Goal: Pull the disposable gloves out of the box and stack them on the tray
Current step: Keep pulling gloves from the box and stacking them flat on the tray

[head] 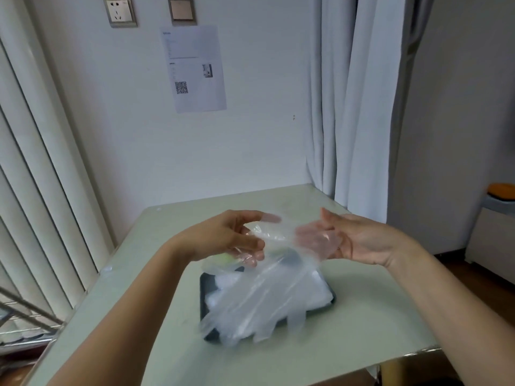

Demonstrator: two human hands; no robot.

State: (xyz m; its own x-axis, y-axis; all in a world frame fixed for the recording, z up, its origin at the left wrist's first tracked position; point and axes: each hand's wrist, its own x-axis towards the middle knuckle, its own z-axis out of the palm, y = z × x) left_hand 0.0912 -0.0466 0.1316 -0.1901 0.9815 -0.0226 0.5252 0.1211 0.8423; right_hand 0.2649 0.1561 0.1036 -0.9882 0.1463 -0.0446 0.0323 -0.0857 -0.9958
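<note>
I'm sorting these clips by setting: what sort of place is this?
Probably a plain room indoors, maybe an office or dorm: a table in a corner, curtain, wall socket and a taped-up notice.

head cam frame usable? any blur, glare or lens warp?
Head view: the clear thin plastic glove smears with motion blur at its dangling finger ends; fingers of the right hand show hazily through the film; white vertical blinds bow from wide-angle distortion; light is soft and even, no hard shadows; text on the white printed wall sheet is unreadable.
</note>
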